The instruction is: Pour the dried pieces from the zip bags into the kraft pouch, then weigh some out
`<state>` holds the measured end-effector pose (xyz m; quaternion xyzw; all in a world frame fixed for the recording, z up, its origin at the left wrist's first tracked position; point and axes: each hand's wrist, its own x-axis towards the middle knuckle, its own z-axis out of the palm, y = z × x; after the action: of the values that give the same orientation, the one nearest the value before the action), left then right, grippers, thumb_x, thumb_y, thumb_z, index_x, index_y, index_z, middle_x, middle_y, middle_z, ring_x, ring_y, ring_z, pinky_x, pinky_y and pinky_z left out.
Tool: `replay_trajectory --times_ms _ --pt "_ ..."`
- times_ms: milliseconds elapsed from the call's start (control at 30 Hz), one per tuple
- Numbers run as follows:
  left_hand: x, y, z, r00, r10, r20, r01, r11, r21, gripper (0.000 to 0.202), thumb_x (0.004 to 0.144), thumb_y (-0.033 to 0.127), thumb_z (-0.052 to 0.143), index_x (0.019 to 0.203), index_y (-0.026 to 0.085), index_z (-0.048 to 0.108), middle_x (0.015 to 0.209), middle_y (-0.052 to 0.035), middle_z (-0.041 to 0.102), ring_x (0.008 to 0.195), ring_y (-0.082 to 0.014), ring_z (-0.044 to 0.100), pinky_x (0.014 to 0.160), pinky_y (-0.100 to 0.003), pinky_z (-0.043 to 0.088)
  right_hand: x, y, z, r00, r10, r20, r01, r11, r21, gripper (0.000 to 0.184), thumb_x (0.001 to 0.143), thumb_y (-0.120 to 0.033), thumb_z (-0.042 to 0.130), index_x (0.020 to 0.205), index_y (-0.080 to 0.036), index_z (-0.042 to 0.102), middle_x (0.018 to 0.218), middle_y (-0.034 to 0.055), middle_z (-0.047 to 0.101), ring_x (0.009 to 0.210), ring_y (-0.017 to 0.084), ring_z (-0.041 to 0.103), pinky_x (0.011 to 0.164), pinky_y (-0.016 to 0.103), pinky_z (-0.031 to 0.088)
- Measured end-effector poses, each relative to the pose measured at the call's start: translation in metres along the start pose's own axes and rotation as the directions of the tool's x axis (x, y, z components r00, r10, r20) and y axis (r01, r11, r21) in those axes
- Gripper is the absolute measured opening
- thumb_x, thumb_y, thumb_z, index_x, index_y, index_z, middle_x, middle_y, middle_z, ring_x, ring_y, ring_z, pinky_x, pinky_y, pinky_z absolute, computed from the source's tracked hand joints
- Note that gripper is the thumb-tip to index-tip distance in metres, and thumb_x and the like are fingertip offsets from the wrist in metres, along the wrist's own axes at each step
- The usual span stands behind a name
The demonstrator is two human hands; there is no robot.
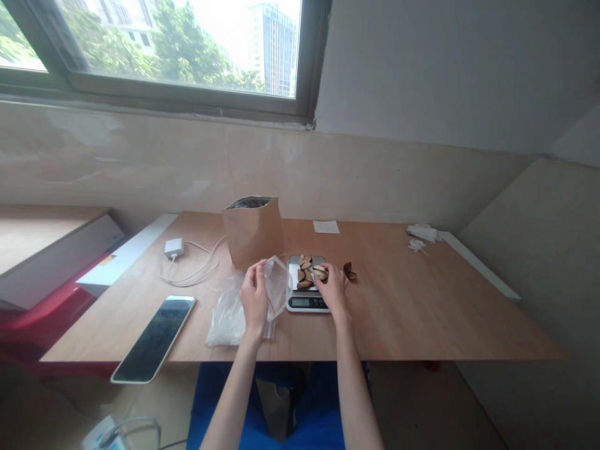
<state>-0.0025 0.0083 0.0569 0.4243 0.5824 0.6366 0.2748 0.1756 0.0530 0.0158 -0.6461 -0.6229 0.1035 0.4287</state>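
Observation:
My left hand (254, 295) pinches the edge of a clear zip bag (278, 289), whose mouth faces the scale. Beneath that hand lie more clear plastic bags (224, 322) on the table. A small digital kitchen scale (307, 303) stands just right of the bag, its display facing me. Several brown, curled dried pieces (304, 278), perhaps dried mushrooms, rest on its plate. My right hand (332, 289) reaches over the scale's right side, fingers closed around a pale-and-brown dried piece (320, 272). One darker dried piece (349, 272) lies on the table beyond my right fingers.
An upright brown paper pouch (253, 231) stands open behind the plastic bags. A phone (157, 337) overhangs the front left edge of the wooden table (422, 312). A white charger (174, 248) with its cable, a white paper slip (326, 227) and crumpled white items (423, 233) lie farther back.

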Motion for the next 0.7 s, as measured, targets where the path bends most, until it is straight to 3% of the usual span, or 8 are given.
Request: replay_trajectory --times_ms 100,200,367,467,600,700 --pt "-0.001 -0.003 0.0 0.999 -0.032 -0.023 0.031 0.999 -0.021 0.037 0.087 0.047 0.042 0.1 0.018 0.062 0.107 -0.0094 0.067 0.104 -0.0222 0.06 0.091 -0.036 0.044 -0.008 -0.022 -0.012 0.994 0.065 -0.087 -0.041 0.966 0.257 0.028 0.074 -0.034 0.059 0.095 -0.017 0.053 0.095 0.0107 0.061 0.084 0.021 0.056 0.078 0.036 0.044" --pt "-0.004 -0.002 0.002 0.999 -0.039 -0.034 0.038 0.999 -0.024 0.036 0.087 0.045 0.043 0.098 0.018 0.063 0.106 -0.0096 0.067 0.104 -0.0221 0.06 0.093 -0.037 0.043 -0.02 -0.058 -0.026 0.99 0.106 -0.097 -0.051 0.89 0.453 0.035 0.075 -0.04 0.061 0.099 -0.019 0.048 0.096 0.0075 0.059 0.079 0.016 0.056 0.073 0.03 0.047" --pt "-0.006 0.0 0.004 0.999 -0.039 -0.009 0.038 0.999 -0.037 0.036 0.088 0.043 0.041 0.099 0.017 0.064 0.106 -0.0095 0.067 0.104 -0.0219 0.06 0.093 -0.037 0.043 -0.037 -0.102 -0.035 0.996 -0.069 0.064 0.035 0.906 0.422 0.033 0.079 -0.04 0.06 0.103 -0.021 0.048 0.1 0.0067 0.057 0.094 0.019 0.055 0.083 0.033 0.046" --pt "-0.003 -0.003 -0.001 0.998 -0.064 -0.006 0.063 0.997 -0.041 0.036 0.087 0.043 0.041 0.098 0.017 0.063 0.105 -0.0092 0.068 0.102 -0.0216 0.061 0.093 -0.036 0.043 -0.039 -0.096 -0.026 0.993 -0.101 0.067 0.069 0.926 0.37 0.026 0.085 -0.04 0.051 0.104 -0.021 0.051 0.103 0.0078 0.057 0.099 0.02 0.053 0.088 0.036 0.044" --pt "0.002 -0.01 -0.008 0.998 -0.064 -0.016 0.063 0.997 -0.032 0.036 0.087 0.043 0.041 0.098 0.017 0.063 0.104 -0.0099 0.067 0.103 -0.022 0.06 0.095 -0.038 0.042 -0.036 -0.06 -0.004 0.995 -0.098 -0.003 0.096 0.962 0.256 0.024 0.089 -0.03 0.04 0.106 -0.02 0.053 0.106 0.0106 0.057 0.103 0.022 0.051 0.092 0.041 0.041" --pt "0.004 -0.013 -0.009 0.998 -0.069 -0.007 0.069 0.995 -0.072 0.036 0.087 0.044 0.042 0.099 0.017 0.063 0.107 -0.0104 0.066 0.104 -0.0218 0.059 0.095 -0.038 0.041 -0.039 -0.037 0.011 0.985 -0.162 0.058 0.153 0.979 0.135 0.03 0.085 -0.023 0.043 0.114 -0.02 0.053 0.118 0.0123 0.055 0.114 0.025 0.047 0.098 0.046 0.037"
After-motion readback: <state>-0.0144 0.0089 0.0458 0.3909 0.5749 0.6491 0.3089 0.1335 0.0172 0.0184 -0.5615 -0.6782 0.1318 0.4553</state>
